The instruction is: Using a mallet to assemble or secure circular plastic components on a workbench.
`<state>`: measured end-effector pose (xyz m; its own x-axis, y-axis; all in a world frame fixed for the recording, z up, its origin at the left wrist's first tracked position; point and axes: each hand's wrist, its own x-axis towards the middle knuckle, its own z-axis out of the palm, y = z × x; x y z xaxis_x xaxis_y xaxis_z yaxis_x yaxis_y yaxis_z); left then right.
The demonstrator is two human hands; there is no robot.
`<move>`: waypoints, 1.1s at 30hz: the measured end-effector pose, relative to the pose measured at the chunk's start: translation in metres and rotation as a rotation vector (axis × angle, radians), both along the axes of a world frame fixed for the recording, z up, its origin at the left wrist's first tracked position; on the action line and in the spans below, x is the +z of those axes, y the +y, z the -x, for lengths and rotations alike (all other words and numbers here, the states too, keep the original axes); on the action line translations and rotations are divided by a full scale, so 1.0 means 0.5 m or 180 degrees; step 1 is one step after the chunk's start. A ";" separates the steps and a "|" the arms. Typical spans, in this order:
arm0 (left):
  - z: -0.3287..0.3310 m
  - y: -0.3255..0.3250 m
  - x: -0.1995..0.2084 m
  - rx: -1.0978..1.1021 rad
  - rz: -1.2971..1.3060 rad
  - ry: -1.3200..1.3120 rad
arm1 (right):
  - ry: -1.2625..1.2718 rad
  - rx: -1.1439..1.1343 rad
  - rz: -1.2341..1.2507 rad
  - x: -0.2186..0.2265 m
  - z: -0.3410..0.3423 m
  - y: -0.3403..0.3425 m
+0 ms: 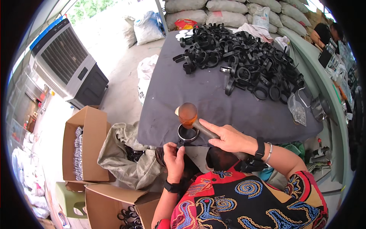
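My right hand grips the handle of a mallet with an amber, see-through head. Its index finger lies stretched along the handle. Just below the mallet head, a black ring with a shiny metal inner band sits at the near edge of the grey-covered table. My left hand pinches the ring's short black stem between thumb and fingers. Farther back on the table, a big heap of similar black rings is spread out, some with metal bands.
A cloth sack with black parts hangs by the table's left edge. Cardboard boxes stand left, one holding metal bands, another black rings. An air cooler is far left. White sacks are stacked behind. Another person is far right.
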<state>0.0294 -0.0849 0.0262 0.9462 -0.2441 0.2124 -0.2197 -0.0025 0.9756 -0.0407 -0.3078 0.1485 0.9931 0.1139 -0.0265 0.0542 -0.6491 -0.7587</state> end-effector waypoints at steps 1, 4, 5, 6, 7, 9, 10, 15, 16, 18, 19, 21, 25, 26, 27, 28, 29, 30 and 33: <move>0.002 -0.002 0.009 0.0010 0.0015 0.0012 | 0.0015 0.0019 0.0142 0.000 -0.003 0.002; 0.003 -0.004 0.020 -0.0383 0.0538 0.0839 | -0.0220 0.0005 -0.0032 0.021 -0.017 -0.004; 0.001 -0.002 0.017 -0.0506 0.0499 0.0884 | -0.0200 0.0008 -0.0023 0.038 -0.026 -0.005; 0.006 0.001 0.011 -0.0603 0.0460 0.0950 | -0.0910 0.0083 0.0013 0.057 -0.035 -0.002; 0.010 0.002 0.002 -0.0571 0.0469 0.0988 | -0.1622 0.0162 0.0041 0.077 -0.042 0.005; 0.015 -0.001 -0.015 -0.0499 0.0743 0.1077 | -0.1727 0.0133 -0.0059 0.126 -0.042 0.022; 0.016 -0.003 -0.017 -0.0489 0.0752 0.1108 | -0.1874 0.0063 -0.0148 0.136 -0.041 0.027; 0.011 -0.014 -0.013 -0.0666 0.0627 0.1170 | -0.0073 -0.0109 -0.0162 -0.009 -0.028 0.027; 0.005 -0.018 -0.010 -0.0646 0.0637 0.1164 | 0.0157 -0.0282 -0.0604 -0.007 -0.032 0.027; 0.011 -0.009 -0.008 -0.0718 0.0663 0.1150 | 0.0676 -0.0496 -0.1127 0.012 -0.033 0.021; 0.007 -0.010 -0.011 -0.0697 0.0679 0.1146 | 0.0388 -0.0424 -0.0849 0.023 -0.036 0.015; 0.008 -0.002 -0.017 -0.0723 0.0806 0.1225 | -0.0222 -0.0495 -0.1205 0.058 -0.027 0.016; 0.016 -0.006 -0.003 -0.0726 0.0730 0.1204 | -0.1128 -0.0386 -0.0335 0.011 -0.004 0.005; 0.016 -0.004 -0.007 -0.0775 0.0730 0.1177 | -0.0365 -0.0551 -0.0546 -0.007 0.000 0.000; 0.017 0.001 -0.012 -0.0740 0.0645 0.1174 | 0.0402 -0.0672 -0.0760 -0.017 -0.001 -0.003; 0.014 0.001 -0.015 -0.0706 0.0559 0.1173 | 0.0711 -0.0704 -0.0956 -0.020 0.007 -0.003; -0.001 -0.008 -0.016 -0.0717 0.0565 0.1145 | 0.0682 -0.0707 -0.0949 -0.009 0.001 -0.016; 0.006 -0.001 -0.018 -0.0742 0.0658 0.1198 | 0.0492 -0.0712 -0.1000 -0.001 0.015 -0.014; 0.013 0.001 -0.016 -0.0699 0.0731 0.1216 | -0.0060 -0.0706 -0.1071 0.030 0.043 -0.015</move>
